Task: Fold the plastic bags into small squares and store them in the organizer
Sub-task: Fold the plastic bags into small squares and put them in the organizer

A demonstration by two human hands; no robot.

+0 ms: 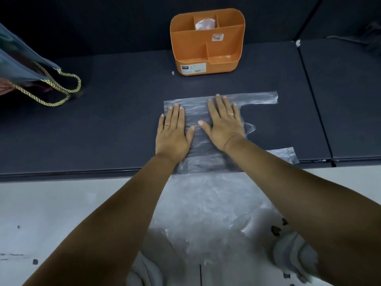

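Note:
A clear plastic bag (198,149) lies spread flat on the dark table (115,129), its handles pointing right and its lower part hanging over the table's front edge. My left hand (174,131) presses flat on the bag's left side with fingers straight. My right hand (223,122) presses flat beside it, fingers straight, nearer the handles. An orange organizer (206,46) with several compartments stands behind the bag; a folded clear bag (205,23) sits in its back middle compartment.
A grey-blue carrier bag (22,65) with gold rope handles (59,89) lies at the table's left. A seam (313,100) splits the table on the right. Pale floor (61,213) shows below the table's front edge.

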